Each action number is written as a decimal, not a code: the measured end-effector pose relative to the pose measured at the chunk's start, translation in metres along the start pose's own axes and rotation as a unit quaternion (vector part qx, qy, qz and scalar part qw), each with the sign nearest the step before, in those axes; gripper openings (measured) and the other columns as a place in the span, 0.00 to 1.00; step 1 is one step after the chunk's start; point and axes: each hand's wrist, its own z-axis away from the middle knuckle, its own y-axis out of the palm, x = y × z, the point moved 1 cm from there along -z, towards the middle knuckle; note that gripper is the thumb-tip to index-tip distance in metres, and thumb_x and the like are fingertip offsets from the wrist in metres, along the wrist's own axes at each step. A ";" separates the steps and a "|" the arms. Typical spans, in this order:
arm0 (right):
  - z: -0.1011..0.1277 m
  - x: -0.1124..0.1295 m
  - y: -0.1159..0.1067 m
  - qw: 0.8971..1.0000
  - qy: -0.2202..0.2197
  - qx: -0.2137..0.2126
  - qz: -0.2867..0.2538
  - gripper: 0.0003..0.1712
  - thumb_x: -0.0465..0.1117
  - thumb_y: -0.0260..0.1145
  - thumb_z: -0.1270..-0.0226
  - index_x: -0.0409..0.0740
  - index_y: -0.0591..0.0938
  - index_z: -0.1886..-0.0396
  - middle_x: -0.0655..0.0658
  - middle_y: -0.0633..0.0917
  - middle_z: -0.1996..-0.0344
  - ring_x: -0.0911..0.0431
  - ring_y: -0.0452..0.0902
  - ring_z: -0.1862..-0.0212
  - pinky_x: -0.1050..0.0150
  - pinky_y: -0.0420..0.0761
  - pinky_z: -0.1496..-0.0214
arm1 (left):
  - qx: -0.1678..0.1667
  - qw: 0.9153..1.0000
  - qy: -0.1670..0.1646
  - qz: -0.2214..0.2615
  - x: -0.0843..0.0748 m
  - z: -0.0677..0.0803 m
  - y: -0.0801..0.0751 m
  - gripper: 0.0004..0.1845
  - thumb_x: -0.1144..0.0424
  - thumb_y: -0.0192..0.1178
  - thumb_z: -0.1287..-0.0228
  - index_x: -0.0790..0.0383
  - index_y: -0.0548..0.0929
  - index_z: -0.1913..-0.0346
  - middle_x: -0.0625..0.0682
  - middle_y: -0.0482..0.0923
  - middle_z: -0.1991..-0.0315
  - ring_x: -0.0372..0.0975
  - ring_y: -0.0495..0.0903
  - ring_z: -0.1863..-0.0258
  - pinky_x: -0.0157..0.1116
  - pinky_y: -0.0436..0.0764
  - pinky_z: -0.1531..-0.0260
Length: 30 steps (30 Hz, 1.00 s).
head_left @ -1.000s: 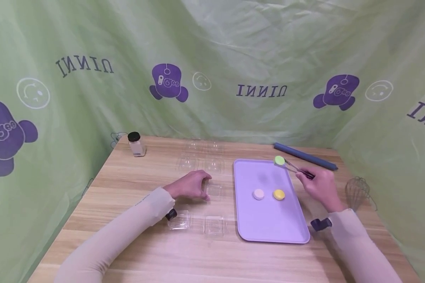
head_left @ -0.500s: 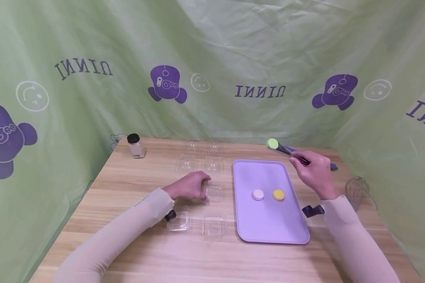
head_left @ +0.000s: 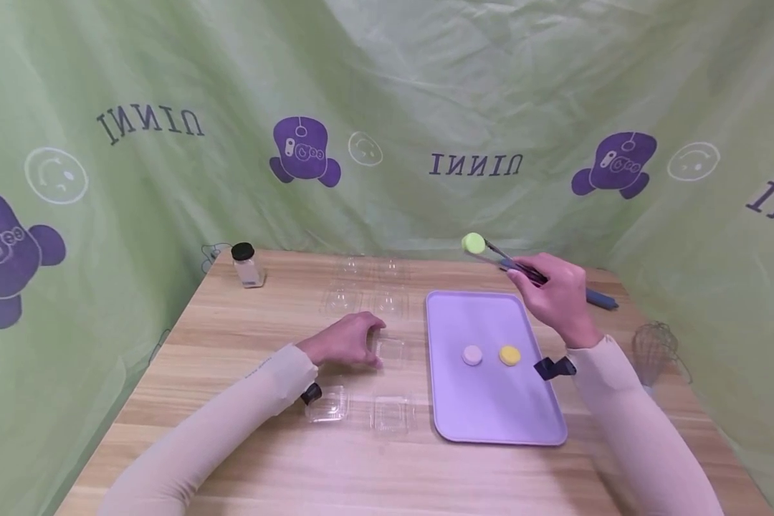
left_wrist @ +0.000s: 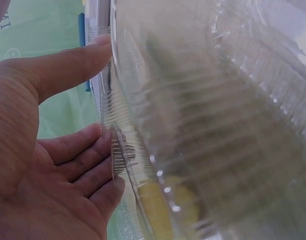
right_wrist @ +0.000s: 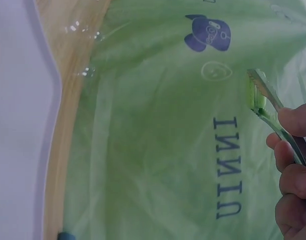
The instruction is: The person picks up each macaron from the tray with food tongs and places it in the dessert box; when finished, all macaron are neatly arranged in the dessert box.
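From the head view, a purple tray (head_left: 490,416) carries a pink disc (head_left: 472,355) and a yellow disc (head_left: 509,355); a jar (head_left: 245,264) and whisk (head_left: 658,347) stand apart. The right hand (head_left: 555,297) pinches tongs (head_left: 509,261) clamping a green disc (head_left: 473,243) in the air beyond the tray's far edge. The left hand (head_left: 348,338) grips a clear box (head_left: 390,350) on the table.

At the left wrist, fingers (left_wrist: 77,165) and thumb curl round the clear box (left_wrist: 203,120).

At the right wrist, fingers (right_wrist: 293,175) squeeze the tongs (right_wrist: 273,107), the green disc (right_wrist: 255,97) at their tips.

The right hand (right_wrist: 293,175) grips tongs (right_wrist: 273,107) that pinch a green disc (right_wrist: 256,97) against the green cloth (right_wrist: 158,150). Far left of the tongs lies the lilac tray (right_wrist: 17,135), edged by worktop (right_wrist: 67,150).
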 end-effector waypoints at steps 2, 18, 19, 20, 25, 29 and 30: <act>-0.005 0.005 0.003 1.000 -0.010 -0.001 -0.004 0.10 0.32 0.76 0.48 0.36 0.90 0.64 0.40 0.89 0.73 0.53 0.80 0.75 0.81 0.74 0.66 | 0.001 1.000 -0.001 -0.001 0.000 0.000 0.000 0.45 0.53 0.81 0.56 0.64 0.75 0.32 0.56 0.79 0.37 0.48 0.78 0.37 0.46 0.76 0.30; -0.012 0.044 0.046 0.990 -0.085 0.080 -0.079 0.10 0.33 0.76 0.47 0.36 0.89 0.64 0.41 0.88 0.74 0.57 0.78 0.76 0.65 0.78 0.75 | -0.009 1.000 0.010 -0.010 0.002 -0.001 -0.001 0.44 0.53 0.81 0.57 0.66 0.76 0.34 0.57 0.79 0.38 0.48 0.78 0.38 0.44 0.76 0.30; -0.010 0.046 0.049 0.989 -0.090 0.089 -0.082 0.09 0.33 0.76 0.47 0.36 0.89 0.65 0.41 0.88 0.74 0.57 0.79 0.76 0.64 0.79 0.74 | -0.010 1.000 0.010 -0.013 0.002 -0.001 -0.001 0.44 0.53 0.81 0.57 0.66 0.76 0.34 0.57 0.79 0.38 0.48 0.78 0.37 0.44 0.76 0.30; -0.009 0.048 0.053 0.987 -0.094 0.098 -0.084 0.09 0.34 0.76 0.47 0.36 0.89 0.65 0.42 0.88 0.74 0.57 0.79 0.76 0.64 0.80 0.74 | -0.011 1.000 0.010 -0.013 0.002 -0.001 -0.001 0.44 0.53 0.81 0.57 0.66 0.77 0.35 0.57 0.79 0.37 0.48 0.78 0.37 0.43 0.76 0.30; -0.001 0.057 0.070 0.978 -0.110 0.140 -0.105 0.07 0.33 0.76 0.46 0.39 0.89 0.66 0.46 0.86 0.77 0.61 0.77 0.76 0.67 0.80 0.74 | -0.009 1.000 0.003 -0.005 0.002 -0.001 0.000 0.44 0.54 0.81 0.56 0.66 0.76 0.34 0.58 0.79 0.37 0.48 0.78 0.38 0.44 0.76 0.30; 0.008 0.062 0.081 0.972 -0.118 0.168 -0.119 0.09 0.32 0.77 0.49 0.39 0.90 0.66 0.49 0.85 0.78 0.62 0.75 0.77 0.70 0.78 0.75 | -0.009 1.000 -0.002 0.007 0.001 0.000 0.000 0.45 0.55 0.81 0.56 0.68 0.75 0.33 0.57 0.80 0.39 0.45 0.79 0.43 0.43 0.78 0.33; 0.010 0.063 0.083 0.970 -0.118 0.177 -0.119 0.08 0.32 0.77 0.49 0.39 0.90 0.66 0.50 0.85 0.78 0.62 0.75 0.77 0.71 0.77 0.75 | -0.009 1.000 -0.003 0.010 0.001 0.000 0.000 0.44 0.55 0.81 0.56 0.68 0.76 0.34 0.56 0.80 0.41 0.44 0.79 0.46 0.42 0.80 0.36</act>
